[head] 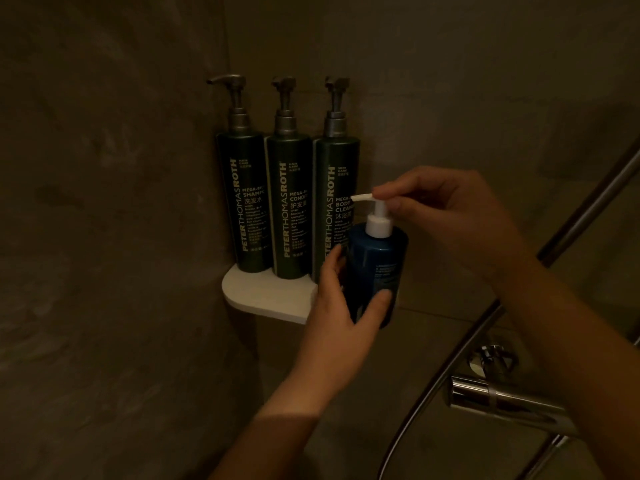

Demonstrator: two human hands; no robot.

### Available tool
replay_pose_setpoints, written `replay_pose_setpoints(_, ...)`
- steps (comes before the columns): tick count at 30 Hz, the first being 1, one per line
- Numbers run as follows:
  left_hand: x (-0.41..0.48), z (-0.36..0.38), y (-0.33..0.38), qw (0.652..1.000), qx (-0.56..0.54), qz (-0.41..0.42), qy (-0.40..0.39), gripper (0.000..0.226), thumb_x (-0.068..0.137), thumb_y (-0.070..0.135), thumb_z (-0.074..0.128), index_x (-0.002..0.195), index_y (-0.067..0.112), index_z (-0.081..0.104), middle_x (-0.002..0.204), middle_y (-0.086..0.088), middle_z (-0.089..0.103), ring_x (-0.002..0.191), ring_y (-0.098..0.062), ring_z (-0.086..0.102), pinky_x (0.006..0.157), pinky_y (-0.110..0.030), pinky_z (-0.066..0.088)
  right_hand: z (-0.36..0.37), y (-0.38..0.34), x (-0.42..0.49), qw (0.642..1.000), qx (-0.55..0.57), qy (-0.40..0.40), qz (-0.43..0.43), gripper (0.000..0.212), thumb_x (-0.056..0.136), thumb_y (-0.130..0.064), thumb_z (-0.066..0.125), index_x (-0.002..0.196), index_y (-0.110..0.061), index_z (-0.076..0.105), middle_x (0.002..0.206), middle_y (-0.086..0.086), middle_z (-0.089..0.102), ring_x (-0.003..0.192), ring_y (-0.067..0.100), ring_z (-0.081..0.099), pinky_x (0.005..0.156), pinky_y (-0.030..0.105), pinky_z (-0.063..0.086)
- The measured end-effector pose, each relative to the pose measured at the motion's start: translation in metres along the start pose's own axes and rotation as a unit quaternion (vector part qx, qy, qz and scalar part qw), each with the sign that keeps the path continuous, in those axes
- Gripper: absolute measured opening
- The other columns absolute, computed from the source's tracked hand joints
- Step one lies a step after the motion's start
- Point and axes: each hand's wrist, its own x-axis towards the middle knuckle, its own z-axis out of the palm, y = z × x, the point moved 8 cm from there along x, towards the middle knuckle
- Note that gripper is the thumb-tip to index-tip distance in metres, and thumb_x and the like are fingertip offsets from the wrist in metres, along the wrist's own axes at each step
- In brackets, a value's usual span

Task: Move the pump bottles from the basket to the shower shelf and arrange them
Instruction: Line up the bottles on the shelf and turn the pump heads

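Currently, centre frame: blue pump bottle (375,271) at the white shelf (263,296) front edge, before three dark bottles (287,202). Left hand (341,306) wraps its body; right hand (446,216) fingers pinch the white pump (372,199). Risk: overhanging base, bottle tips off on release.

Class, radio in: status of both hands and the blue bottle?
Left hand gripping blue pump bottle body. Right hand fingers pinching its white pump head. Three dark green bottles crowd white corner shelf.
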Motion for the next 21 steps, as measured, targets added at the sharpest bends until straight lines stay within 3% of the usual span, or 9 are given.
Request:
replay_pose_setpoints(4, 0.002, -0.003, -0.004, 0.998, 0.005, 0.01, -0.058, 0.067, 0.092, 0.034, 0.056, 0.128, 0.064, 0.009, 0.132, 0.034, 0.03, 0.122, 0.017, 0.031, 0.096, -0.006, 0.026, 0.001, 0.002, 0.001, 1.0, 0.01, -0.011, 0.003, 0.02, 0.087, -0.004, 0.062, 0.093, -0.02, 0.071, 0.094, -0.007, 0.073, 0.094, 0.01, 0.068, 0.081, 0.022, 0.052)
replay_pose_setpoints(11, 0.004, -0.008, -0.002, 0.998, 0.056, 0.018, 0.016, 0.068, 0.081, 0.04, 0.067, 0.127, 0.057, 0.02, 0.113, 0.044, 0.029, 0.104, 0.026, 0.034, 0.082, 0.005, 0.031, 0.002, 0.002, 0.0, 1.0, 0.014, -0.006, 0.003, 0.019, 0.087, -0.006, 0.062, 0.093, -0.022, 0.07, 0.096, -0.01, 0.073, 0.097, 0.009, 0.067, 0.082, 0.021, 0.052)
replay_pose_setpoints(13, 0.003, -0.007, 0.0, 0.996, 0.072, 0.019, 0.042, 0.068, 0.077, 0.044, 0.069, 0.129, 0.051, 0.025, 0.109, 0.038, 0.029, 0.105, 0.016, 0.039, 0.085, -0.001, 0.033, 0.002, 0.001, 0.0, 1.0, 0.02, 0.002, 0.001, 0.02, 0.087, -0.005, 0.061, 0.093, -0.021, 0.07, 0.096, -0.008, 0.073, 0.096, 0.01, 0.068, 0.082, 0.021, 0.052)
replay_pose_setpoints(16, 0.001, -0.009, 0.0, 0.992, 0.092, 0.008, 0.088, 0.07, 0.068, 0.051, 0.072, 0.123, 0.046, 0.029, 0.109, 0.026, 0.03, 0.112, -0.002, 0.042, 0.092, -0.02, 0.04, 0.003, 0.001, -0.001, 1.0, 0.015, 0.013, -0.001, 0.021, 0.087, -0.004, 0.061, 0.092, -0.022, 0.07, 0.096, -0.008, 0.072, 0.094, 0.01, 0.068, 0.081, 0.02, 0.052)
replay_pose_setpoints(21, -0.002, -0.011, 0.006, 0.983, 0.115, 0.012, 0.143, 0.071, 0.062, 0.047, 0.079, 0.111, 0.042, 0.027, 0.114, 0.015, 0.035, 0.113, -0.008, 0.04, 0.093, -0.038, 0.046, 0.003, 0.005, -0.003, 0.999, 0.012, 0.032, 0.017, 0.02, 0.088, -0.007, 0.061, 0.092, -0.025, 0.071, 0.098, -0.007, 0.073, 0.094, 0.01, 0.068, 0.082, 0.024, 0.054)
